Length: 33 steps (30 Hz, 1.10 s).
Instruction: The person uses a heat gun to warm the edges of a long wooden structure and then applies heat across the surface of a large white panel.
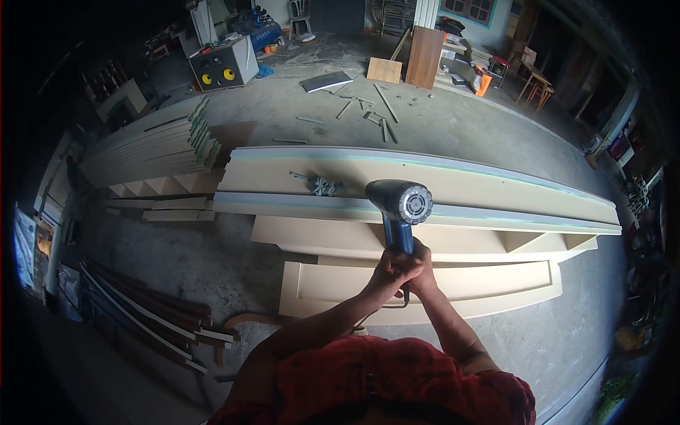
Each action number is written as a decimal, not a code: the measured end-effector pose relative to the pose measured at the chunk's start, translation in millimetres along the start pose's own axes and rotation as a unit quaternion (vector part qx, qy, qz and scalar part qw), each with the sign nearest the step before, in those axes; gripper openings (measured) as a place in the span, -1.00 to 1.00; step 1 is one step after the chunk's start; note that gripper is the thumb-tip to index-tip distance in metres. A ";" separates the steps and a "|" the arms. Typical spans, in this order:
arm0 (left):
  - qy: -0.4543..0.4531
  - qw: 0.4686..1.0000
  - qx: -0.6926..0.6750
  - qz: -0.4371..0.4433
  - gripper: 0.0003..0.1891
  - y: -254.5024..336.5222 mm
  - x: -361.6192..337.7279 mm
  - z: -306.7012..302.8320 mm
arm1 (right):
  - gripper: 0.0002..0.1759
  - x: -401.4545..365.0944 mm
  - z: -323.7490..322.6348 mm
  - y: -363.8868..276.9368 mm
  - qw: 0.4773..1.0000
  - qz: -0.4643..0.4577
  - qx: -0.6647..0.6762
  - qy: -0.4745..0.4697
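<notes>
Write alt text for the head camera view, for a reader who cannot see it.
The left hand and the right hand grip the handle of a blue power tool held over long pale boards stacked on a concrete workshop floor. A small grey bundle lies on the top board.

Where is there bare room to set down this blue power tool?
Free: the long top board right of the blue power tool, and the concrete floor between the stacked boards and dark trim strips. Crowded: the grey tangle left of the tool, offcuts on the far floor.
</notes>
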<state>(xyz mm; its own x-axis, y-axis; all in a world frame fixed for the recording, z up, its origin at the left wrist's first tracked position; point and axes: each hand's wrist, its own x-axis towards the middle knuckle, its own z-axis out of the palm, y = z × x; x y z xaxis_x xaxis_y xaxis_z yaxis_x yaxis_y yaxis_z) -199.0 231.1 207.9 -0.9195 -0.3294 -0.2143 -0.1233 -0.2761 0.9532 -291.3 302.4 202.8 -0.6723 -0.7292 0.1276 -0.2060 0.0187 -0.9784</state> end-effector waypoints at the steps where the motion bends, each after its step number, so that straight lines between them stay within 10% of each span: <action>1: 0.003 1.000 -0.010 0.020 -0.36 3.8 -1.2 3.0 | -0.63 -0.2 -2.2 1.5 0.997 -0.042 -0.058 -0.003; 18: -0.170 0.984 0.037 -0.032 -0.57 17.9 52.2 70.2 | -0.83 -16.6 -83.6 3.0 0.959 0.051 0.204 0.189; 33: -0.165 0.985 0.010 -0.038 -0.59 3.3 64.1 75.6 | -0.81 -17.5 -90.3 24.6 0.970 0.048 0.141 0.193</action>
<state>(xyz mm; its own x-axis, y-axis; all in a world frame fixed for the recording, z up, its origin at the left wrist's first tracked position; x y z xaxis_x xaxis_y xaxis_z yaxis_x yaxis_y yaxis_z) -286.6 277.4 213.4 -0.9783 0.0045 -0.2069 -0.2005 -0.2690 0.9420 -348.9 377.4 191.2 -0.9062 -0.4216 0.0315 0.0369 -0.1530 -0.9875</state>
